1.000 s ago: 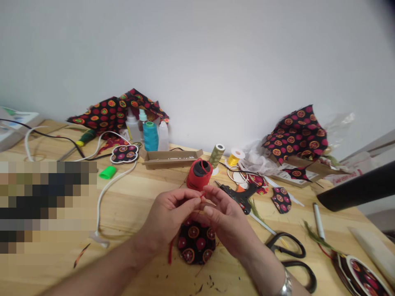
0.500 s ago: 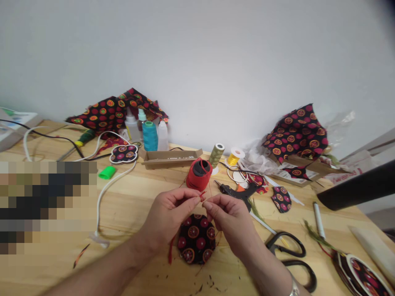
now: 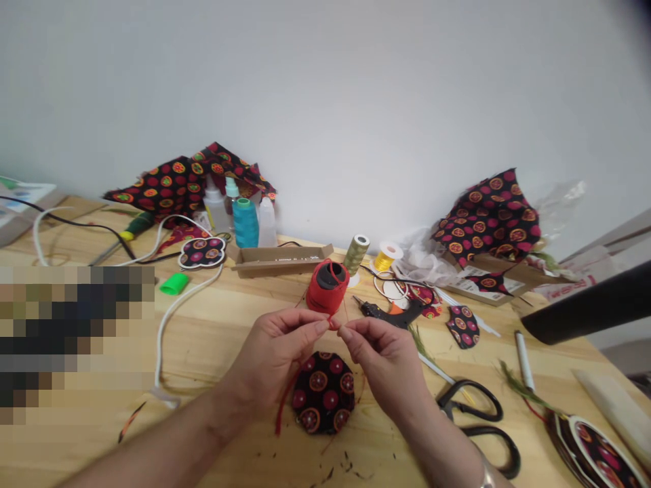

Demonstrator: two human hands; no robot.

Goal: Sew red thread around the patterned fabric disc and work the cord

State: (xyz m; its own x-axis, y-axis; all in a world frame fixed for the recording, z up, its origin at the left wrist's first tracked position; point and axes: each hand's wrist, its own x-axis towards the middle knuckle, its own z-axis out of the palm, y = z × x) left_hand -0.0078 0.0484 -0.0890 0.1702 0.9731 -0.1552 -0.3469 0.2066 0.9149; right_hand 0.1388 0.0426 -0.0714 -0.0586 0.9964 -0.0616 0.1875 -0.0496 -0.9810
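Right hand [image 3: 384, 352], spread apart a second ago, now pinches thin red thread [image 3: 332, 324] beside the pinching left hand [image 3: 274, 349]; both hands therefore control it.

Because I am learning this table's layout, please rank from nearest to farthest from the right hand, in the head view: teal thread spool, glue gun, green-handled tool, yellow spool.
1. Glue gun: just beyond the right hand.
2. Yellow spool: farther back, behind the glue gun.
3. Teal thread spool: back, well to the left.
4. Green-handled tool: back, at the far left.
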